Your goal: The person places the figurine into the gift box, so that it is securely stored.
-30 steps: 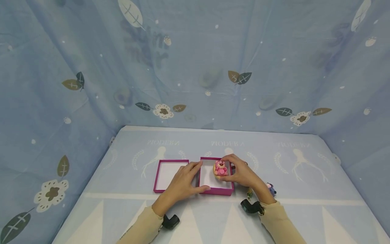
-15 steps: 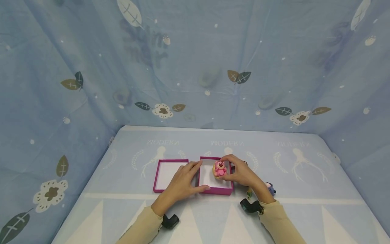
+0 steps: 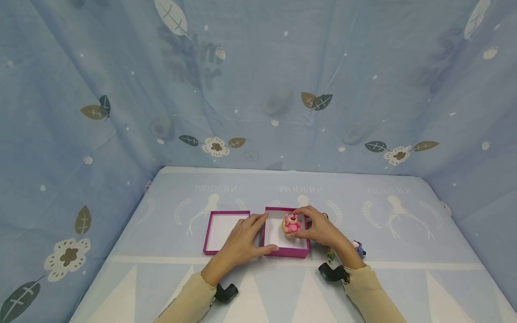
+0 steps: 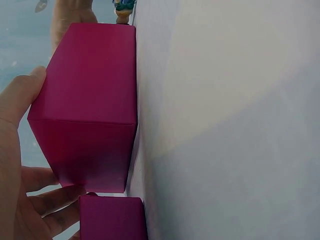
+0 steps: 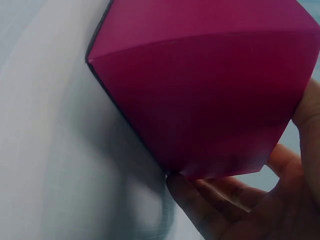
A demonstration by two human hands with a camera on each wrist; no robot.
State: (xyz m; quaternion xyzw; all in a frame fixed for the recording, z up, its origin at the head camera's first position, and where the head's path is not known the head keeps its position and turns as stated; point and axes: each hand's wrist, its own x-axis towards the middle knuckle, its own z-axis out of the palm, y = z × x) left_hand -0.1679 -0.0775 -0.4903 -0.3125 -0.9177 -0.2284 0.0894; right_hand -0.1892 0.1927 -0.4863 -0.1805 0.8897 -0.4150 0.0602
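A magenta box (image 3: 286,252) with a white inside lies open side up on the table. My left hand (image 3: 238,244) holds it at its left side, thumb on the front rim and fingers along the left wall; the left wrist view shows thumb and fingertips against the box (image 4: 90,75). Inside, toward the right wall, is a pink bear figurine (image 3: 291,224) with a yellow edge behind it. Thumb and index finger of my right hand (image 3: 320,229) pinch the bear from both sides. Its other fingers reach outside the box's right wall, touching the box (image 5: 210,95) in the right wrist view.
The shallow magenta lid (image 3: 208,233), white inside, lies just left of the box. Beyond the right forearm sits a blue figurine (image 3: 358,249), with a small green figurine (image 3: 330,255) beside the wrist. Patterned blue cloth (image 3: 258,89) walls the table's back and sides.
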